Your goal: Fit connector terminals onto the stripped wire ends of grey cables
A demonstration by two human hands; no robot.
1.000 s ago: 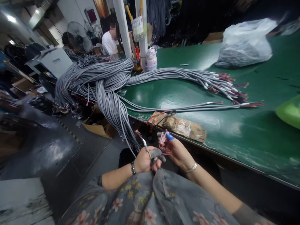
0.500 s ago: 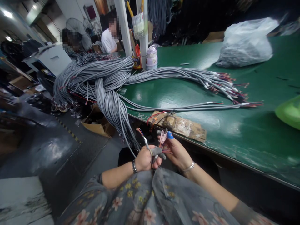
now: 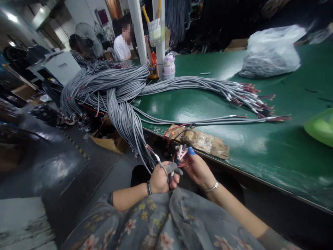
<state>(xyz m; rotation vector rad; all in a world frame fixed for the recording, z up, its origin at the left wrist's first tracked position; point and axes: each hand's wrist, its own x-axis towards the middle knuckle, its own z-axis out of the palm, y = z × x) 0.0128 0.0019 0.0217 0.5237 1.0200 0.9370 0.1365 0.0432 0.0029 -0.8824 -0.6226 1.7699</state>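
My left hand, with grey covers on its fingers, is closed around a grey cable. The cable's white-banded end points up and to the left, with thin coloured wires fanned out from it. Close by on the right, my right hand has a blue cover on the thumb. Its fingers are pinched around a small pale pink clip. Reddish wires run between the two hands. Just where the clip meets the wires is too small to make out.
A large bundle of grey cables hangs over the edge of the green table. A worn wooden board lies at the edge. Farther back are a plastic bag, a lilac bottle and a person in white.
The cable end in my left hand has tipped lower and to the left. The pink clip has turned and shows two spread arms. Both hands stay close together.
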